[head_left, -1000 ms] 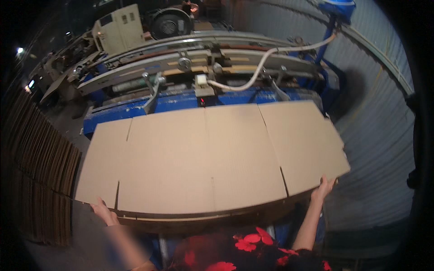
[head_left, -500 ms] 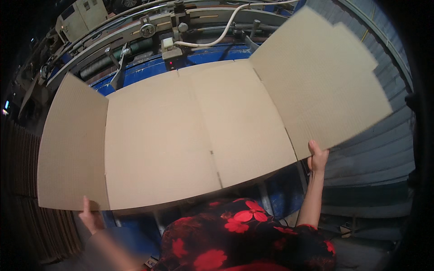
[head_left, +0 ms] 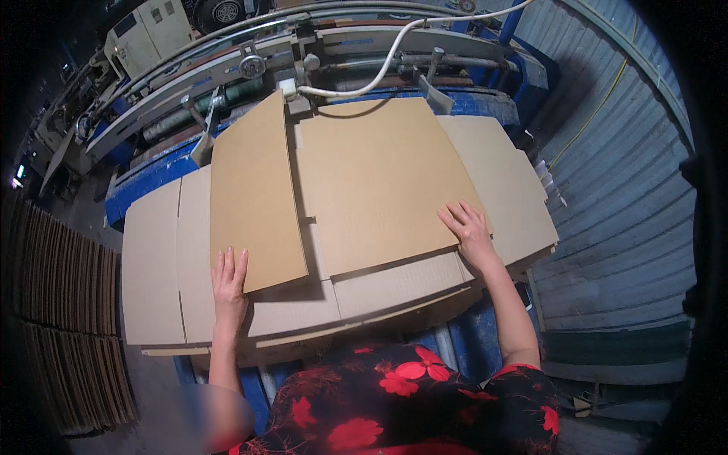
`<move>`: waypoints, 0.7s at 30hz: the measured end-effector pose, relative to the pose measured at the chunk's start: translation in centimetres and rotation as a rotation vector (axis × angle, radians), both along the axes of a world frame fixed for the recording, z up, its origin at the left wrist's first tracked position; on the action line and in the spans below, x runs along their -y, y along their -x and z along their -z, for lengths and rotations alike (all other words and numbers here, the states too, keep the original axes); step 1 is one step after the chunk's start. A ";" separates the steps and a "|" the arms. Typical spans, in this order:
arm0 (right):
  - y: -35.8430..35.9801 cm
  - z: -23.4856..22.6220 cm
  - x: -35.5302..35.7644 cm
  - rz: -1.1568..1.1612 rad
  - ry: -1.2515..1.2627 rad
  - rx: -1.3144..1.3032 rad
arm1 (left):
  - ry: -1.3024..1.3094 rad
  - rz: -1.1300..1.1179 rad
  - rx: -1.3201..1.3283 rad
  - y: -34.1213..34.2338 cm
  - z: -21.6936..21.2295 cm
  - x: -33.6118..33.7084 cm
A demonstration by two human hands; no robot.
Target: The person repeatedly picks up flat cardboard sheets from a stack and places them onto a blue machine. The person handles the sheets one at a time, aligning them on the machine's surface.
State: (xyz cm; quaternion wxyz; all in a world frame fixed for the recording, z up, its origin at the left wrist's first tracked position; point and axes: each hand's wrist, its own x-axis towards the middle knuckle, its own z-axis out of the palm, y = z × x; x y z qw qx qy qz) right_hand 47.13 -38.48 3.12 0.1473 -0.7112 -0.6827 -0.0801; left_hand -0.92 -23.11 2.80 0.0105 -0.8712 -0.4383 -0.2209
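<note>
A cardboard box blank lies before me with both end panels folded inward. Its left panel (head_left: 254, 205) still tilts up a little, its inner edge raised. The larger right panel (head_left: 387, 182) lies nearly flat, and a dark gap runs between the two. My left hand (head_left: 229, 292) rests with straight fingers on the near left corner of the left panel. Across from it, my right hand (head_left: 472, 233) presses with spread fingers on the near right part of the right panel. Underneath, a flat cardboard sheet (head_left: 152, 265) sticks out on both sides, on top of a pile.
Behind the cardboard stands a blue machine (head_left: 485, 106) with rails, a handwheel (head_left: 252, 67) and a white cable (head_left: 387, 53). Tall stacks of cardboard (head_left: 68, 303) stand on the left. A corrugated metal wall (head_left: 607, 182) closes the right side.
Both end panels, which stood out to the sides, are folded in over the middle. My hands have moved inward and up, from the near edge onto the panels.
</note>
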 end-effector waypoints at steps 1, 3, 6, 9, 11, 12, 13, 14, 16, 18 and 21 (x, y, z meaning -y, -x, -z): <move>-0.6 0.1 -1.1 0.006 -0.002 0.004 | 0.003 0.005 0.015 -0.5 0.1 -1.0; -1.4 0.5 -3.2 0.020 -0.013 -0.013 | 0.011 0.008 0.038 -1.2 0.3 -3.1; -2.3 1.0 -6.8 -0.003 -0.062 -0.046 | -0.003 0.026 0.013 -2.0 0.6 -7.3; -3.3 0.9 -10.3 -0.004 -0.062 0.009 | -0.030 0.026 -0.033 -3.0 0.9 -11.2; -4.2 0.8 -13.3 -0.002 -0.057 0.008 | 0.010 0.035 0.002 -3.9 0.9 -14.4; -4.7 0.7 -15.0 -0.015 -0.076 0.019 | -0.004 0.039 -0.010 -4.3 0.8 -15.9; -5.3 0.8 -16.8 -0.021 -0.059 0.010 | 0.005 0.032 -0.030 -4.9 0.8 -17.5; -6.0 0.8 -18.5 -0.024 -0.048 0.006 | 0.009 0.029 -0.046 -5.5 0.8 -19.0; -7.8 0.8 -22.0 -0.033 -0.063 0.036 | 0.018 0.006 -0.038 -6.9 0.8 -21.7; -9.0 1.1 -25.1 0.004 -0.053 0.082 | 0.010 -0.006 -0.024 -8.2 0.6 -24.2; -10.1 0.6 -29.3 0.020 -0.088 0.066 | -0.029 -0.088 -0.073 -10.0 -0.5 -27.2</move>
